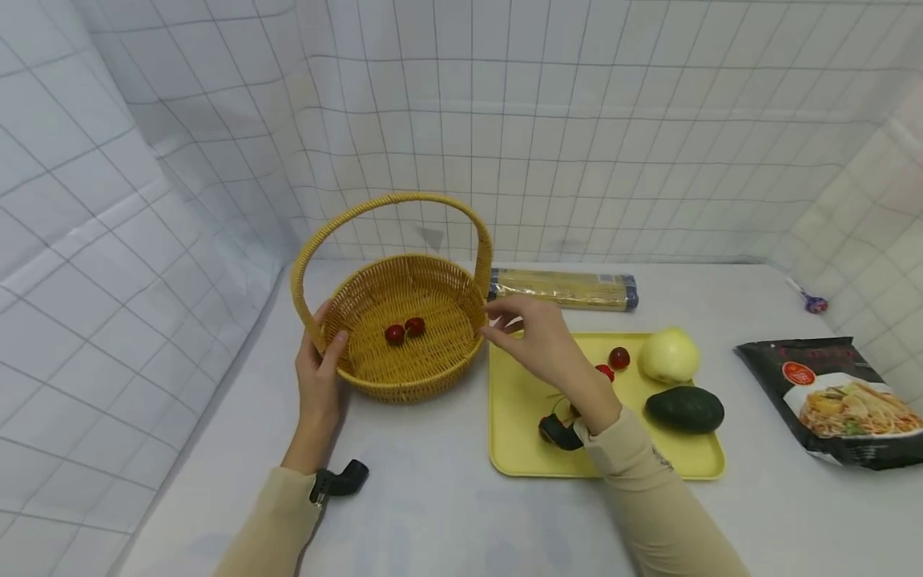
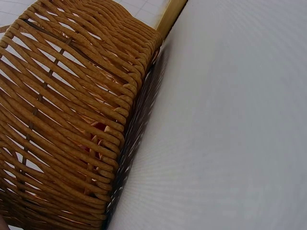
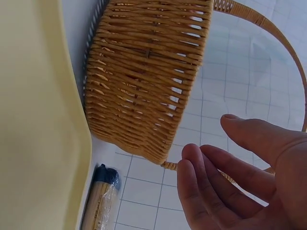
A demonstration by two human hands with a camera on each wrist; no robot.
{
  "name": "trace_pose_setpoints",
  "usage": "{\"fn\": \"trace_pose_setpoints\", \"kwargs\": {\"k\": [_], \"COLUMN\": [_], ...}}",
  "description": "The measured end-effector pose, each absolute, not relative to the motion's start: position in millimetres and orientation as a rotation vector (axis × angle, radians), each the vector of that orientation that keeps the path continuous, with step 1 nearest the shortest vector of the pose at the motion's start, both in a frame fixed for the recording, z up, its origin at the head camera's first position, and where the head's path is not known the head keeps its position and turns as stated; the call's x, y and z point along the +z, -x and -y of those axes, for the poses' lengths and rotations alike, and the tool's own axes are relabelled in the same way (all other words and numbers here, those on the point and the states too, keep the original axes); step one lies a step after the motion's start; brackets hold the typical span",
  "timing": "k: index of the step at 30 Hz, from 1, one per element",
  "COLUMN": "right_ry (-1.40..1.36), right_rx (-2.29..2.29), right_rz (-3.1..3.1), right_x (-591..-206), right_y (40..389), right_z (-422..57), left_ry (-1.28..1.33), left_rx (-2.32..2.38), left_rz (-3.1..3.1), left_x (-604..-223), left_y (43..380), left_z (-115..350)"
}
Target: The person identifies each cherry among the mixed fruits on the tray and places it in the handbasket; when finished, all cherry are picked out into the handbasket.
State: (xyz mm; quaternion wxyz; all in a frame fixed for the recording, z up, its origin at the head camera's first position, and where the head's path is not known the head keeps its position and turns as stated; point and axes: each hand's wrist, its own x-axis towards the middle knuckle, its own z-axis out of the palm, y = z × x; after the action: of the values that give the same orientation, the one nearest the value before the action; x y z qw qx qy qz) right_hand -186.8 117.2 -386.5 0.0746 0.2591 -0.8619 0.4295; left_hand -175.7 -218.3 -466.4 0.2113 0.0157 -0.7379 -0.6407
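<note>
A wicker basket with a tall arched handle stands on the left of the table. Two dark red cherries lie inside it. My left hand grips the basket's left rim by the handle's foot, thumb inside and fingers outside. In the left wrist view the woven side fills the left half, with red showing through gaps. My right hand hovers by the right rim. The right wrist view shows its thumb apart from loosely bent fingers, nothing between them, beside the basket.
Right of the basket, a yellow tray bears a pale green apple-like fruit, a dark green avocado and several cherries, partly hidden by my right arm. Behind lies a spaghetti pack. Far right are a noodle bag and a lollipop.
</note>
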Motion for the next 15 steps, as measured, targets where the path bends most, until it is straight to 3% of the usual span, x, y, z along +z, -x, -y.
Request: {"fn": "trace_pose_setpoints", "kwargs": {"k": [15], "right_ry": [-0.743], "right_rx": [1.202], "right_rz": [2.701], "right_x": [-387.6], "right_y": [179.9], "right_z": [-153.9], "left_ry": [-0.044], "left_rx": [-1.751], "left_rz": [2.061], "left_x": [-463.4], "left_y": [176.2], "left_z": [217.2]}}
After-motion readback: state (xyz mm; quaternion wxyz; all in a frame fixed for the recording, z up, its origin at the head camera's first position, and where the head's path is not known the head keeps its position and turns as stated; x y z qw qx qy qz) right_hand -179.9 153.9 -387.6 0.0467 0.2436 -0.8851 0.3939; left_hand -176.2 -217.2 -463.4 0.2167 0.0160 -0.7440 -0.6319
